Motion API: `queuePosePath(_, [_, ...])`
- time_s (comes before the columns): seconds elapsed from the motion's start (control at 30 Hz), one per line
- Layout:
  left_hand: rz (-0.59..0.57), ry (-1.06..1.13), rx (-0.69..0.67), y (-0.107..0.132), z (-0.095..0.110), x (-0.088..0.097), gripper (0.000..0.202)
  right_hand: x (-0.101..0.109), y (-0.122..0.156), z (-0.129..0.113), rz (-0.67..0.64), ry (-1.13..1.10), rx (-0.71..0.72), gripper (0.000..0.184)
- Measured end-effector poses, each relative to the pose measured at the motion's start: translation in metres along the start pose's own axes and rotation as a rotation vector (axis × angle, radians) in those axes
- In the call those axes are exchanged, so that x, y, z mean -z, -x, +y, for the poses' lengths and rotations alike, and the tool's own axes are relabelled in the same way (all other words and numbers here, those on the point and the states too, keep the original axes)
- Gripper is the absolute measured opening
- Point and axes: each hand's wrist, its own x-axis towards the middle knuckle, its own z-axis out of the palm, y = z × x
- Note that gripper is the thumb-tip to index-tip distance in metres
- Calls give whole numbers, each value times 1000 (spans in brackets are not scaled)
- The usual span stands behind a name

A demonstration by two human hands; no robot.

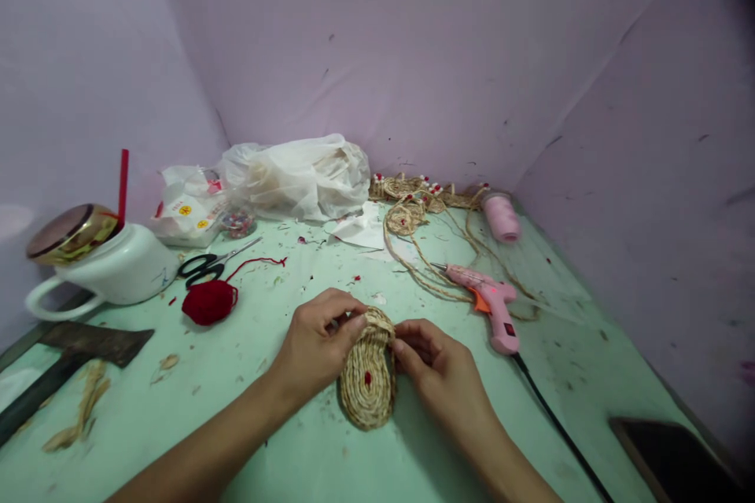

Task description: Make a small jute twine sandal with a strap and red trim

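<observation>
Pinching the woven slipper [366, 401] between them over the table [295, 460], the left hand [322, 339] and right hand [441, 368], fingers curled nearly closed, could deform it by pulling unevenly.

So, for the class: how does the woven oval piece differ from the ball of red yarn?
The woven oval piece is straw-coloured and elongated; the ball of red yarn is roundish. The left hand pinches the piece and the right hand touches its edge, while the ball lies untouched on the green tabletop. Both show red: the piece has a small red spot.
</observation>
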Motion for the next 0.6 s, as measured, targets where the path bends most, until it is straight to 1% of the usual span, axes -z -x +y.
queuePosePath(0.13, [13, -27, 1, 3, 0, -2, 11, 1, -1, 1, 19, 28, -8, 15])
queuePosePath(0.23, [80, -94, -5, 7, 1, -3, 16, 0, -2, 2, 12, -65, -50, 11])
queuePosePath(0.3, [140, -164, 49, 9, 2, -2, 24, 0, -2, 2, 3, -95, -58, 11])
queuePosePath(0.37, [161, -217, 176, 10, 3, 0, 32, -1, -2, 3, 3, -58, -44, 11])
queuePosePath(0.4, [141, -223, 251, 11, 3, 2, 35, -1, -2, 3, 7, -29, -35, 11])
queuePosePath(0.47, [50, -185, 365, 12, 3, 4, 39, -1, -1, 3, 11, 15, -20, 11])
queuePosePath(0.53, [-28, -129, 400, 12, 2, 3, 40, 0, -1, 3, 16, 41, -10, 10])
queuePosePath(0.6, [-56, -101, 385, 13, 0, 1, 40, 0, -1, 4, 23, 66, -6, 10])
